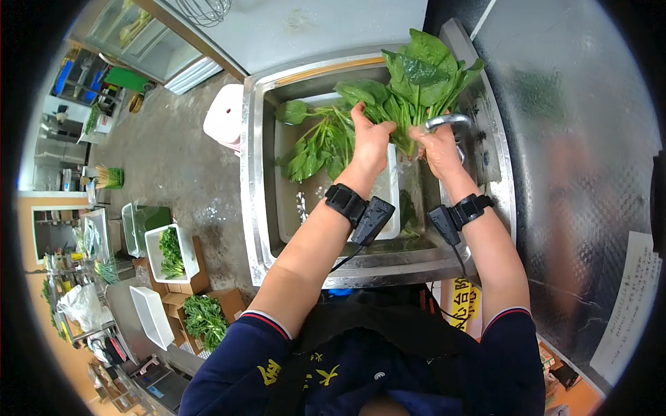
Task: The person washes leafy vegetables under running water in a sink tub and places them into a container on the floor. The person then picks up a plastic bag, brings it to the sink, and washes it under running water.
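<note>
On the left, a green bin (151, 223) stands near a white crate (191, 249) of leafy greens; lower down, a cardboard box (226, 304) holds more, with a white tray (151, 316) beside it. A pale pink stool (222, 119) stands just beside the sink (250, 229). In the sink sits a white tub (394, 177), loose greens (316, 149) in its left part. The left hand (371, 144) is against the spinach bunch (420, 78), thumb and forefinger apart; how firmly it grips, I cannot tell. The bunch is raised over the tub's right edge, leaves pointing away from the person. The right hand (440, 151) grasps its stems, and the chrome tap (448, 120) crosses in front of those fingers, hiding part of the hold.

Crowded shelving (103, 331) fills the room's left edge, before a grey, wet-looking floor (208, 191). Beyond the sink, a wire whisk (206, 12) shows by a pale surface (333, 35). Rightmost is a shiny metal panel (555, 201), wet in places, bearing a paper sheet (626, 305) with writing.
</note>
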